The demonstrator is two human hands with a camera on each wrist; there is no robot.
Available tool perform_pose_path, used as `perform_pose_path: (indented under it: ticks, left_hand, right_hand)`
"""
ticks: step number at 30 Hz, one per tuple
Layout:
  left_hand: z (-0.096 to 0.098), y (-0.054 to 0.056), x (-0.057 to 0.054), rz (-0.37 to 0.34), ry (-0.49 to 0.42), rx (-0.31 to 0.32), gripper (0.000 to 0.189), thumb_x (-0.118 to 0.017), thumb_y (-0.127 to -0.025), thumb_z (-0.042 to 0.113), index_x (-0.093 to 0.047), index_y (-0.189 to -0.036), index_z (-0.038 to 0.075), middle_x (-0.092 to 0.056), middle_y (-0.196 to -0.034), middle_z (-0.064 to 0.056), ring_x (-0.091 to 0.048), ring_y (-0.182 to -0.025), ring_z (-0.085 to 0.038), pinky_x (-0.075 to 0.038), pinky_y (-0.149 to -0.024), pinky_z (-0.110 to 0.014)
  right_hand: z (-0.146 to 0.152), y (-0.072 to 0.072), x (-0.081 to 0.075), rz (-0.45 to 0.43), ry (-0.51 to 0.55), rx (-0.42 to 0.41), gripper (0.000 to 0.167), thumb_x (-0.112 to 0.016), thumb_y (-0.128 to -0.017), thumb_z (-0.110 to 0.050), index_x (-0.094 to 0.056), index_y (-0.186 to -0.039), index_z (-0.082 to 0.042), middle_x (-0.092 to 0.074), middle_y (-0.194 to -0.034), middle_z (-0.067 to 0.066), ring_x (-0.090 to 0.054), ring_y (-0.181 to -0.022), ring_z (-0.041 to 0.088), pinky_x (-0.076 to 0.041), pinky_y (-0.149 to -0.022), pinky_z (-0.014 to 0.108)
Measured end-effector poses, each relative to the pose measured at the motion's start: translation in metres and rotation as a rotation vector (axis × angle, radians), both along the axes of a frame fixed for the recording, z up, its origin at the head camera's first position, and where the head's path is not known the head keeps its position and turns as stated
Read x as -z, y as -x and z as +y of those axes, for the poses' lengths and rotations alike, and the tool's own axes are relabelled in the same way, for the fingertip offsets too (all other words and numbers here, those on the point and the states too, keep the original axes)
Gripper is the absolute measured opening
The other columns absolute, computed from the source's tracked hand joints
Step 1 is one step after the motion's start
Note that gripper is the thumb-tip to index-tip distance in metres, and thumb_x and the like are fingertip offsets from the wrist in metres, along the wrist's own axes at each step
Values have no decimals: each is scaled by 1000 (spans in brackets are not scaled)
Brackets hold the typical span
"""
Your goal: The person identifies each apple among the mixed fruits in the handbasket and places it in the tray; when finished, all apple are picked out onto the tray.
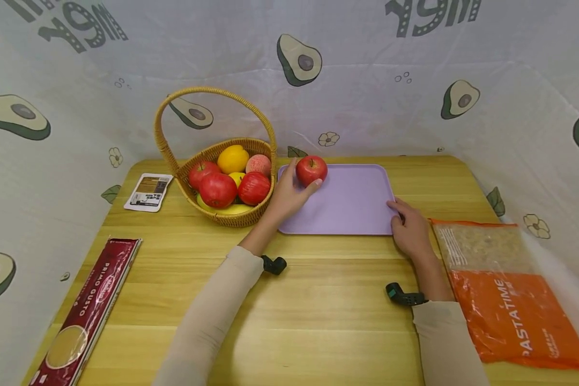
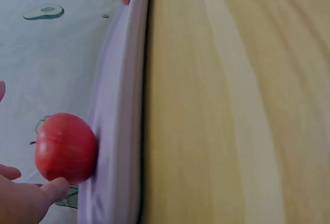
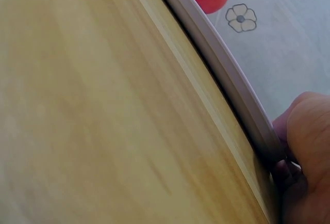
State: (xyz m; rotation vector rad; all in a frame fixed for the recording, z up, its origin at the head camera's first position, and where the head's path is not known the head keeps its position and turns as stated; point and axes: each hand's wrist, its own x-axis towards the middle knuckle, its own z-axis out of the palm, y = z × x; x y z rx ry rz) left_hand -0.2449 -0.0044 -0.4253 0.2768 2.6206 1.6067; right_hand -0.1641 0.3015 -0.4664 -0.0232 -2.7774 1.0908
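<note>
A red apple [image 1: 311, 170] sits on the left part of a lilac tray [image 1: 347, 206]. My left hand [image 1: 287, 193] is at the apple, its thumb and fingers spread to either side. In the left wrist view the thumb tip meets the apple [image 2: 66, 148], while the other visible fingertips stand apart from it. At the tray's right edge my right hand [image 1: 412, 228] grips the rim between thumb and fingers. The right wrist view shows those fingers [image 3: 291, 175] partly under the tray's corner.
Left of the tray stands a wicker basket [image 1: 243, 219] of fruit with a tall handle. A white packet [image 1: 149, 192] lies beyond it. A dark red pasta pack [image 1: 89, 313] lies front left, and an orange pasta bag [image 1: 506, 300] lies right of my right arm. A printed curtain [image 1: 357, 107] hangs behind the table.
</note>
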Motion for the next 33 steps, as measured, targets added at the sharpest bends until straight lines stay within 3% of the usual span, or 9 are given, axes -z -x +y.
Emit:
perform_pose_path:
  ticks: [8,12,16,19,24,28,33]
  left_hand:
    - [-18,-27,-23,72,-14,125,95,-76,-90,48,-27,-164,17,-37,-164,-10,-47,-145,-34,-46,-114,-45]
    - [-32,-39,-35,147,-40,134,84,-79,-89,43,-39,-159,17,-46,-157,-9,-56,-137,-28,-52,-108,-40]
    - [-48,-48,-46,193,-6,95,80,-80,-87,46,-45,-154,18,-51,-152,-3,-60,-129,-19,-54,-105,-36]
    - [-61,-53,-54,234,34,59,79,-80,-86,48,-48,-153,19,-53,-149,-2,-59,-126,-20,-53,-107,-36]
    - [-86,-60,-63,291,134,-33,78,-78,-84,56,-51,-151,25,-51,-155,1,-49,-141,-25,-42,-116,-52]
    - [-102,-65,-67,308,194,-101,79,-78,-81,61,-52,-150,31,-49,-157,2,-43,-144,-26,-40,-115,-60]
    - [-121,-66,-68,360,244,-165,81,-81,-79,59,-56,-146,21,-52,-153,-4,-42,-144,-31,-31,-118,-65]
  right_hand:
    - [0,-3,0,5,-10,7,46,-42,-100,-2,-56,-143,6,-46,-156,25,-42,-143,50,-37,-113,64]
    - [1,-2,1,24,-13,12,46,-41,-99,-1,-57,-142,6,-47,-155,26,-43,-142,51,-37,-114,64]
    - [3,0,3,42,-17,12,45,-42,-99,0,-58,-140,7,-48,-153,28,-44,-142,52,-36,-114,64]
    - [3,1,3,38,-18,5,45,-42,-99,-1,-57,-141,7,-48,-153,28,-43,-142,53,-35,-115,64]
    - [1,0,3,19,-17,3,46,-41,-99,-2,-56,-142,6,-46,-155,28,-40,-143,53,-33,-116,65]
    - [1,-1,3,24,-19,8,46,-41,-100,-2,-56,-142,6,-46,-155,28,-40,-143,53,-33,-116,65]
    - [0,-1,2,14,-22,13,46,-40,-101,-3,-56,-143,6,-45,-156,27,-39,-144,53,-32,-116,65]
